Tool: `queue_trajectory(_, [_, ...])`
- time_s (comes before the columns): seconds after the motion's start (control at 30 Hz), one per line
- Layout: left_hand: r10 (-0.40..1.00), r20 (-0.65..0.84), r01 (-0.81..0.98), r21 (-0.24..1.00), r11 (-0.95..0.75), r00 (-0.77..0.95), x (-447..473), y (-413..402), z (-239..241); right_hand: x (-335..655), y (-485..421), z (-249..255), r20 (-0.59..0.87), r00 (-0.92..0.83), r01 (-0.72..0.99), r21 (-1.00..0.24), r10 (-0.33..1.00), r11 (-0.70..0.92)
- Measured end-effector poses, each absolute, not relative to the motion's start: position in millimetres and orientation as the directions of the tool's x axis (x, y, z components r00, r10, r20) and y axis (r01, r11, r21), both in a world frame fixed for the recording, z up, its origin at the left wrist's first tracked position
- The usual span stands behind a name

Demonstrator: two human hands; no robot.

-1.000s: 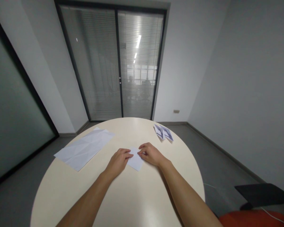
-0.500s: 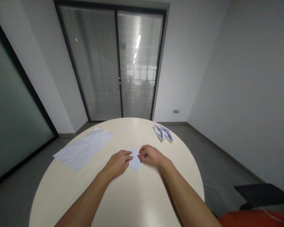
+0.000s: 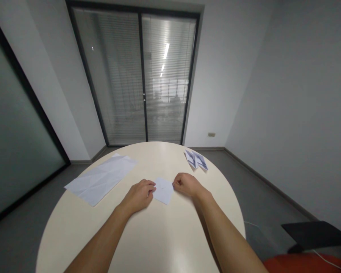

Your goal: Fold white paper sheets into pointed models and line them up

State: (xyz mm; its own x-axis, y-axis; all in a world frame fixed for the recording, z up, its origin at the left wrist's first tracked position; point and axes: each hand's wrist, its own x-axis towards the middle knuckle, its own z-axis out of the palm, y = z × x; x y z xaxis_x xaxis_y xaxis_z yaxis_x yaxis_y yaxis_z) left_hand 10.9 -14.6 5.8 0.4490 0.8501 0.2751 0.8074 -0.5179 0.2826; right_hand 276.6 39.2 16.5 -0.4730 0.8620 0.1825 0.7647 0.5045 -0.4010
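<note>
at frame centre, the small paper [image 3: 163, 192] was held at opposite corners by left hand [image 3: 141, 194] and right hand [image 3: 188, 185], apparently mid-folding; careful alignment seemed needed.

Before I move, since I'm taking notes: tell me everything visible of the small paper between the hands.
The small paper is white, matte and roughly square, with one corner pointing toward the person. A faint mark shows near its middle. It lies about flat on the pale table, the left hand touching its left edge and the right hand at its right corner.
</note>
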Motion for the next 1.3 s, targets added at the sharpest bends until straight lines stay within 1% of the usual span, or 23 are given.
queue_trajectory(0.13, [0.843, 0.280, 0.801, 0.278, -0.530, 0.460, 12, -16, 9, 273, 36, 18, 0.243, -0.499, 0.748, -0.364, 0.832, 0.555])
queue_trajectory(0.3, [0.835, 0.286, 0.783, 0.303, -0.544, 0.470, 11, -16, 9, 272, 35, 17, 0.236, -0.470, 0.773, -0.355, 0.850, 0.526])
queue_trajectory(0.47, [0.846, 0.274, 0.786, 0.321, -0.529, 0.458, 10, -14, 6, 271, 43, 8, 0.235, -0.437, 0.749, -0.440, 0.868, 0.496])
queue_trajectory(0.67, [0.846, 0.276, 0.781, 0.332, -0.530, 0.457, 9, -12, 3, 269, 48, -2, 0.211, -0.393, 0.661, -0.612, 0.895, 0.434])
queue_trajectory(0.77, [0.845, 0.283, 0.775, 0.343, -0.531, 0.454, 9, -12, 1, 269, 47, -3, 0.212, -0.384, 0.606, -0.676, 0.899, 0.419])
queue_trajectory(0.87, [0.846, 0.292, 0.769, 0.359, -0.529, 0.446, 8, -12, 0, 268, 46, -3, 0.233, -0.398, 0.563, -0.702, 0.887, 0.437])
queue_trajectory(1.03, [0.845, 0.296, 0.762, 0.369, -0.532, 0.446, 7, -11, -1, 270, 52, -8, 0.266, -0.453, 0.520, -0.696, 0.851, 0.495])
queue_trajectory(1.3, [0.845, 0.278, 0.755, 0.382, -0.533, 0.456, 1, -9, -6, 280, 57, -17, 0.213, -0.506, 0.421, -0.785, 0.836, 0.454])
